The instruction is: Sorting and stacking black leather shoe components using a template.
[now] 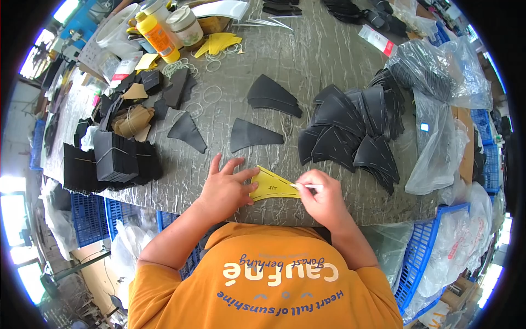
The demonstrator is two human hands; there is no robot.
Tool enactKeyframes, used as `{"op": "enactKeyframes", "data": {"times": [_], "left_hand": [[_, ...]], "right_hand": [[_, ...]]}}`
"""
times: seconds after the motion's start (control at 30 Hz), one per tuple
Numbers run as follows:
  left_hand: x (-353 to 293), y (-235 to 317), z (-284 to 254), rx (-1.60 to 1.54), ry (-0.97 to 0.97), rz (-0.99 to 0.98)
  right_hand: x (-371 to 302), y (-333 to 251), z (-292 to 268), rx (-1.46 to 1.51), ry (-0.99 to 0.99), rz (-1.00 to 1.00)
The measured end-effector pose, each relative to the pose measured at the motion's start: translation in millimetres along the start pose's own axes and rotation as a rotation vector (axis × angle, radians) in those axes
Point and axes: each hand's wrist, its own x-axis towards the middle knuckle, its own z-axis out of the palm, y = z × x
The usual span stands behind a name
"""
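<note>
A yellow slotted template lies near the front edge of the table, with dark dashes along its long sides. My left hand rests on its wide end, fingers spread. In my right hand is a slim white pen, pinched with its tip at the template's narrow end. Whether a black piece lies beneath the template cannot be made out. Just beyond it sit a single black cut piece, another black piece to the left and a third, larger one farther back.
Fanned black pieces with pale dashes pile up at the right, beside clear plastic bags. Bundled black pieces stand at the left. Behind them are an orange-yellow bottle, a jar and rubber bands. Blue crates flank me below.
</note>
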Motion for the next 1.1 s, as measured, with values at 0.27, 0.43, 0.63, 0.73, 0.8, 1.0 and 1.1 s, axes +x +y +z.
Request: {"op": "enactKeyframes", "data": {"times": [0.27, 0.43, 0.63, 0.73, 0.8, 1.0, 1.1], "left_hand": [[3, 4, -4, -0.006, -0.033, -0.01], [2, 3, -3, -0.001, -0.039, -0.008], [2, 2, -2, 0.003, -0.021, 0.009], [0, 0, -1, -0.002, -0.006, 0.008], [0, 0, 0, -0.003, 0.0, 0.004], [1, -2, 3, -0.072, 0.012, 0.015], [4, -8, 4, -0.23, 0.075, 0.112]], "right_hand": [[36, 11, 44, 0.057, -0.044, -0.086], [27, 16, 33, 0.056, -0.039, -0.092], [-15, 12, -10, 0.057, 0.022, 0.111], [-19, 8, -18, -0.04, 0.011, 0.111], [-15, 7, -16, -0.139, 0.001, 0.135], [2, 12, 24, -0.49, -0.102, 0.033], [4, 9, 8, -0.223, -0.182, 0.229]]}}
